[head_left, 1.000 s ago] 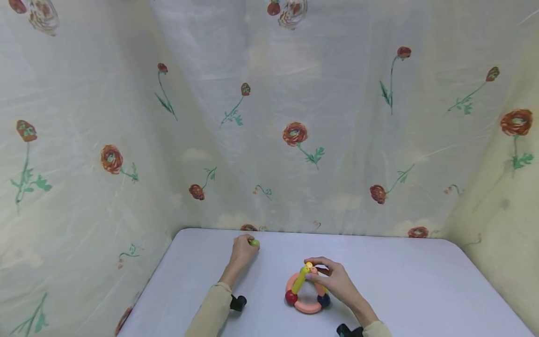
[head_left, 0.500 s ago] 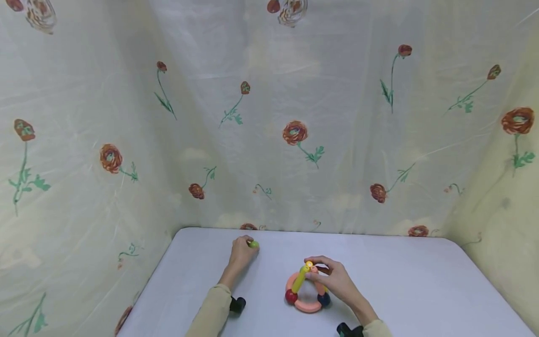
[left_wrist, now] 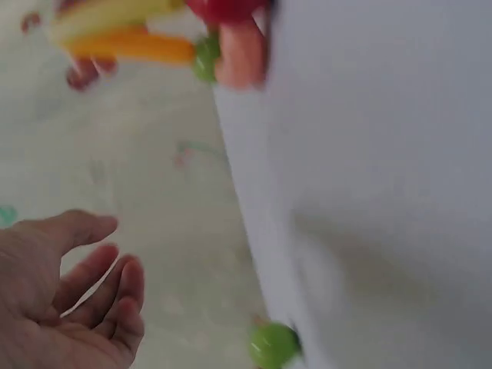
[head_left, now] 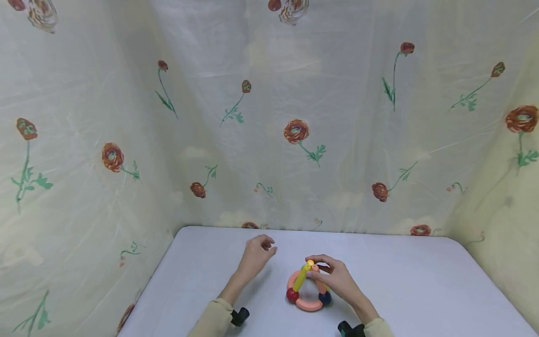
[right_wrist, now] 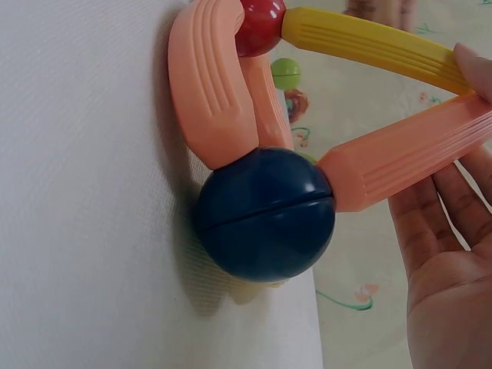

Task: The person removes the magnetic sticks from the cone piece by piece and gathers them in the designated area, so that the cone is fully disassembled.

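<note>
A toy frame of magnetic building sticks and balls stands on the table. Curved pink sticks (head_left: 309, 305) form its ring, joined by a red ball (head_left: 292, 295), a dark blue ball (right_wrist: 265, 215) and a green ball (left_wrist: 206, 58). From the ring a yellow stick (head_left: 300, 279), an orange stick (left_wrist: 146, 46) and a straight pink stick (right_wrist: 407, 157) lean together at the top. My right hand (head_left: 337, 276) grips their upper ends between thumb and fingers. Left of the frame, my left hand (head_left: 256, 257) hovers with loosely bent fingers, holding nothing. A loose green ball (left_wrist: 273, 344) lies beyond it, hidden in the head view.
The white table (head_left: 404, 290) ends at the back against a floral curtain (head_left: 337, 140), which also hangs along both sides. Black wrist cameras (head_left: 240, 317) are strapped at the cuffs, close over the tabletop.
My left hand has let go of the green ball near the back edge and moved slightly right, toward the frame. The right hand keeps its grip on the stick ends.
</note>
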### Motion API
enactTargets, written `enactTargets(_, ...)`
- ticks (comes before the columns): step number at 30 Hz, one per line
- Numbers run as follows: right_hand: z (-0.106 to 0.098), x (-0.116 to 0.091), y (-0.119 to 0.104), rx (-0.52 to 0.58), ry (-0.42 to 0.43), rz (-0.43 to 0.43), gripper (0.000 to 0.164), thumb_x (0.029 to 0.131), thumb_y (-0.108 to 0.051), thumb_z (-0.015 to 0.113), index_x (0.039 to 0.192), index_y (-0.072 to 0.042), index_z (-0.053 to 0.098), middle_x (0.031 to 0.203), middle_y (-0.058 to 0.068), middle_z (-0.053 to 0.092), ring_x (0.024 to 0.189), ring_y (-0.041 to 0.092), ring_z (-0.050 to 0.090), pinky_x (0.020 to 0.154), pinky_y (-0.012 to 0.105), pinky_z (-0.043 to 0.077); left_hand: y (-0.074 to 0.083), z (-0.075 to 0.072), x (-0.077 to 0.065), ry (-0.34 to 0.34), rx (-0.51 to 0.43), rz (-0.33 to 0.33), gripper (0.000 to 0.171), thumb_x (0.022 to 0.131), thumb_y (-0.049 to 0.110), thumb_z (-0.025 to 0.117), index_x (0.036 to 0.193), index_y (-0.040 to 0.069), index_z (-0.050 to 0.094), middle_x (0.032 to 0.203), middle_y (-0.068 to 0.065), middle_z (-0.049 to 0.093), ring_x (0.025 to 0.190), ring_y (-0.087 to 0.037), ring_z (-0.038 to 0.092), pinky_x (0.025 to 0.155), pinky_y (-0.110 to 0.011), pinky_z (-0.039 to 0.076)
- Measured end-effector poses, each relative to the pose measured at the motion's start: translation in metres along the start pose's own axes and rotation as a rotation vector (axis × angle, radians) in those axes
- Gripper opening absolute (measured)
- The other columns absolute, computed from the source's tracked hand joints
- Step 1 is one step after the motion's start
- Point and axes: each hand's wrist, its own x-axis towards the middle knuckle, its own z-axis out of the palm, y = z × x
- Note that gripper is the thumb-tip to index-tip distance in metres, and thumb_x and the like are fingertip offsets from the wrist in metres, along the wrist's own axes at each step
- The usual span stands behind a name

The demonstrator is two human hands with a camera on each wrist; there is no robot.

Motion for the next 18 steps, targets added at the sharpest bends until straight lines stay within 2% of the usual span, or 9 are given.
enactTargets(2, 0.000, 0.000, 0.000, -0.005, 0.002, 0.000, 0.039, 0.078, -0.031, 0.080, 0.114, -0.020, 0.068, 0.116, 0.000, 0.067, 0.118, 0.020, 0.057, 0.103, 0.041, 0.047, 0.017, 0.003, -0.011, -0.110, 0.002, 0.036, 0.008, 0.087, 0.015, 0.070, 0.094, 0.011, 0.069, 0.082, 0.006, 0.064, 0.077, -0.005, 0.056, 0.065, -0.018, 0.048)
enactTargets(4, 0.001, 0.001, 0.000, -0.007, 0.002, -0.006, 0.040, 0.078, -0.031, 0.079, 0.114, -0.020, 0.068, 0.116, 0.000, 0.067, 0.117, 0.021, 0.057, 0.103, 0.043, 0.047, 0.030, 0.007, -0.020, -0.213, -0.004, 0.040, 0.008, 0.087, 0.015, 0.070, 0.095, 0.013, 0.069, 0.083, 0.008, 0.064, 0.078, -0.003, 0.056, 0.066, -0.017, 0.048)
enactTargets(8, 0.000, 0.001, 0.001, -0.013, -0.002, -0.028, 0.040, 0.079, -0.031, 0.079, 0.115, -0.019, 0.068, 0.116, 0.000, 0.067, 0.117, 0.022, 0.057, 0.103, 0.043, 0.047, 0.039, 0.017, -0.032, -0.320, -0.031, 0.079, 0.016, 0.084, 0.016, 0.073, 0.099, 0.012, 0.069, 0.087, 0.006, 0.067, 0.078, -0.004, 0.058, 0.066, -0.017, 0.047)
enactTargets(11, 0.000, 0.000, 0.002, -0.021, -0.004, -0.029, 0.039, 0.079, -0.032, 0.079, 0.115, -0.020, 0.067, 0.116, 0.000, 0.067, 0.117, 0.023, 0.057, 0.103, 0.044, 0.046, 0.041, 0.025, -0.036, -0.335, -0.057, 0.103, 0.023, 0.083, 0.023, 0.075, 0.103, 0.013, 0.068, 0.090, 0.006, 0.069, 0.081, -0.006, 0.060, 0.067, -0.017, 0.046)
enactTargets(18, -0.001, -0.001, 0.003, -0.036, -0.008, -0.027, 0.039, 0.081, -0.032, 0.077, 0.116, -0.018, 0.067, 0.117, 0.002, 0.066, 0.117, 0.026, 0.057, 0.102, 0.047, 0.046, 0.044, 0.036, -0.040, -0.269, -0.086, 0.185, 0.024, 0.084, 0.028, 0.075, 0.103, 0.017, 0.066, 0.090, 0.010, 0.070, 0.079, 0.001, 0.060, 0.064, -0.015, 0.046)
